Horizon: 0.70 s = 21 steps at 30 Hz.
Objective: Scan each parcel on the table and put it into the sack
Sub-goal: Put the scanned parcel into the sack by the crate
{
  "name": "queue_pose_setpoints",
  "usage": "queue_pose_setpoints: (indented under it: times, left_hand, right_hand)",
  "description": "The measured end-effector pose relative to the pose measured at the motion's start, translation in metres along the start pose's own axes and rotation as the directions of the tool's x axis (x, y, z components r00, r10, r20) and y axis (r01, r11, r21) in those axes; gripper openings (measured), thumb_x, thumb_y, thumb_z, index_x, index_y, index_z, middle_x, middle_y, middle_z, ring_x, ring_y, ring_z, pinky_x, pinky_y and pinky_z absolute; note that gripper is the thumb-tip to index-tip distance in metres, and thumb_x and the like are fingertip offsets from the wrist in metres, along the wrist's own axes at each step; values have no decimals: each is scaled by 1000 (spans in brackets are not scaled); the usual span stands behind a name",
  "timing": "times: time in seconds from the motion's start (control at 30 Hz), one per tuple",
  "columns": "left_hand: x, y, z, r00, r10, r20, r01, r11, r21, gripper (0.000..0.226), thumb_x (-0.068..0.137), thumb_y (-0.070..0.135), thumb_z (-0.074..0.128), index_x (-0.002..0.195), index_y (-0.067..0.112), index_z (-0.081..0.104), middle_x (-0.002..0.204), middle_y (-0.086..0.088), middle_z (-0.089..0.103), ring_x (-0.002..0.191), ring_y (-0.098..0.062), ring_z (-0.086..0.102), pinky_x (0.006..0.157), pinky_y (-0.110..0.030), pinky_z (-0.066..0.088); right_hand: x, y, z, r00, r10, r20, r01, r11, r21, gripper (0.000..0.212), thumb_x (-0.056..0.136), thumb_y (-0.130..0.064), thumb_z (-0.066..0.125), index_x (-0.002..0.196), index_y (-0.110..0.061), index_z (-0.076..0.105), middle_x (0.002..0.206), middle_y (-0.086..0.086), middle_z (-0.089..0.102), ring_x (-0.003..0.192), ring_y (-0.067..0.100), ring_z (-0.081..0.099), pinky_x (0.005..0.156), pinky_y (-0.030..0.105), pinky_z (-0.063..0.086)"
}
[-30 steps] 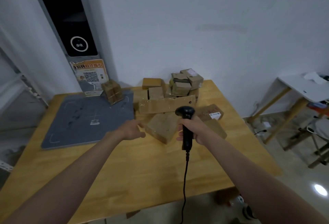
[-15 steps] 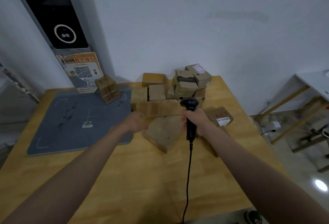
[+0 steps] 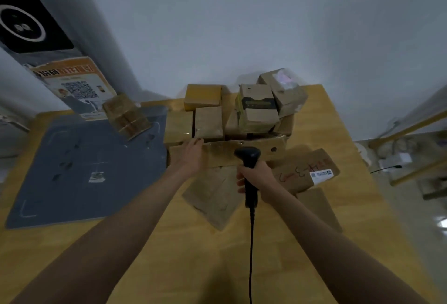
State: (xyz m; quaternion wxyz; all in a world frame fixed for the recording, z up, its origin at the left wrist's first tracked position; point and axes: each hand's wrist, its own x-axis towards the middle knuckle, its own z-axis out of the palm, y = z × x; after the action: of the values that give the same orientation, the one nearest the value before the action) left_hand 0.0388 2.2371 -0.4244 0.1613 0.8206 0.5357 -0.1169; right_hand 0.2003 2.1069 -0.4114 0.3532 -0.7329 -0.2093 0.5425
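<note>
Picking was in hand: left hand (image 3: 191, 156) lay spread on the long flat brown cardboard parcel (image 3: 263, 152); right hand (image 3: 256, 178) gripped the black handheld scanner (image 3: 249, 158). Next, probably lift and scan.

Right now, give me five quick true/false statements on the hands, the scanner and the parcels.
1. The right hand grips the black handheld barcode scanner. True.
2. The left hand holds a small cardboard box in the air. False: it rests on the long flat brown cardboard parcel, which lies on the wooden table.
3. A taped brown box sits on the grey mat. True.
4. The scanner is cordless. False: a black cable hangs from its handle.
5. The brown parcel with a white label lies right of the scanner. True.
</note>
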Motion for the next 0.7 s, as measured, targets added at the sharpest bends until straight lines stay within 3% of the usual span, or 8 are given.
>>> queue_pose_setpoints:
  times: [0.1,0.17,0.27,0.37,0.53,0.7]
  left_hand:
    - [19,-6,15,999,-30,-34,32,997,64,56,89,9,68,141,16,48,140,-8,49,127,-29,49,100,-40,45]
    - [22,-7,23,996,-25,-81,33,995,91,37,88,9,66,124,21,61,127,-4,53,106,-28,58,83,-41,53]
    - [17,-3,35,996,-15,-90,22,997,73,30,91,10,65,118,22,62,119,-2,48,91,-28,60,65,-36,47]
    - [3,3,41,997,-4,-72,10,996,84,27,93,13,64,120,22,64,118,-2,56,95,-28,64,66,-35,46]
    - [-42,14,48,999,25,-29,-24,1000,19,18,88,34,69,103,23,65,99,1,65,91,-24,65,71,-36,52]
    - [-90,22,81,999,42,13,-39,984,-172,26,88,36,69,109,25,57,112,4,56,95,-17,57,69,-31,46]
  right_hand:
    - [10,11,-7,1000,20,13,-20,999,31,13,95,-10,64,106,-6,62,101,19,69,77,24,69,65,37,63]
    - [14,20,-11,999,32,28,-33,998,62,13,95,-11,64,108,-8,61,101,19,69,79,25,69,69,38,63]
    - [14,32,-16,998,46,42,-50,993,110,10,96,-11,63,105,-11,62,100,18,70,81,25,70,75,44,64]
    - [12,42,-16,997,64,33,-68,986,154,6,96,-11,64,101,-14,62,103,19,70,85,25,71,78,43,64]
    - [0,60,-6,996,84,-15,-77,965,252,16,98,-14,64,113,-16,61,110,8,67,100,24,69,81,41,63]
    - [-21,84,13,996,81,-34,-69,963,260,13,95,-20,69,105,-23,61,106,6,68,101,23,68,86,43,61]
